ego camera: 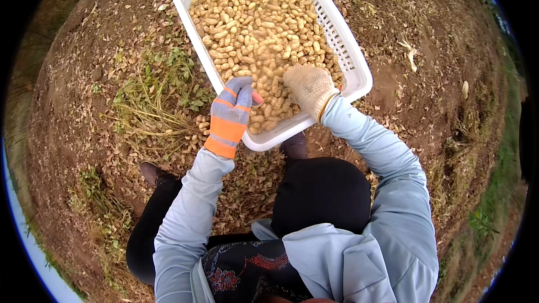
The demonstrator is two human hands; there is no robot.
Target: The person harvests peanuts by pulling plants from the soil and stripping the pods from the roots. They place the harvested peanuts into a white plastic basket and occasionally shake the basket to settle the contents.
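A white plastic basket [198, 35] with slotted sides holds a heap of unshelled peanuts [257, 21]. My left hand [233, 111], in a grey and orange knit glove, is over the basket's near left rim. Its fingers are bent, a bare fingertip shows, and nothing is visible in it. In a cream knit glove, my right hand [309, 88] is at the peanuts inside the near right part of the basket. The right fingers point down and are mostly hidden, so what they hold cannot be seen.
Pulled peanut plants [156, 101] with green leaves lie left of the basket, with several loose peanuts [196, 141] near their roots. Dry leaves cover the brown soil [387, 105]. My black-clad knee [322, 195] and a dark shoe [152, 173] are close to the basket.
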